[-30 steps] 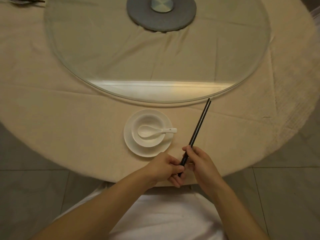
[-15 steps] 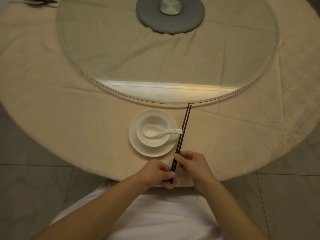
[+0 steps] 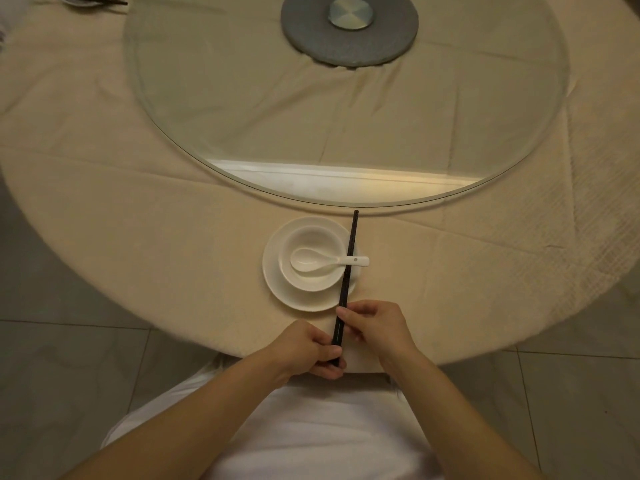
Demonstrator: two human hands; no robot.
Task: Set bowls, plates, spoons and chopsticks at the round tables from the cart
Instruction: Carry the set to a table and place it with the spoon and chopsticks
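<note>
a round table (image 3: 138, 258) covered in a beige cloth fills the head view, with a large glass turntable (image 3: 242, 109) over its middle and a grey disc (image 3: 388, 39) with a metal hub at the turntable's centre. close to the table's near edge sits a white plate (image 3: 277, 289), its far rim just short of the turntable's near rim. a white bowl (image 3: 311, 237) stands on the plate, and a white spoon (image 3: 325, 261) lies in the bowl with its scoop to the left and its handle reaching out over the bowl's right rim. a pair of black chopsticks (image 3: 350, 251) is held together as one dark line, running from the hands at the near edge away toward the turntable; it crosses over the spoon handle and the right side of the bowl and plate, and its far tip ends just before the glass rim. whether the sticks touch the spoon or bowl cannot be told. the left hand (image 3: 311, 348) is curled around the near end of the chopsticks, fingers folded under and thumb on top. the right hand (image 3: 374, 327) pinches the sticks a little farther along, its fingertips (image 3: 343, 311) on them just beyond the plate's near rim. both bare forearms come up from the bottom over a white shirt (image 3: 311, 438). at the table's far left edge more dark chopsticks (image 3: 86, 0) lie, partly cut off by the frame
</note>
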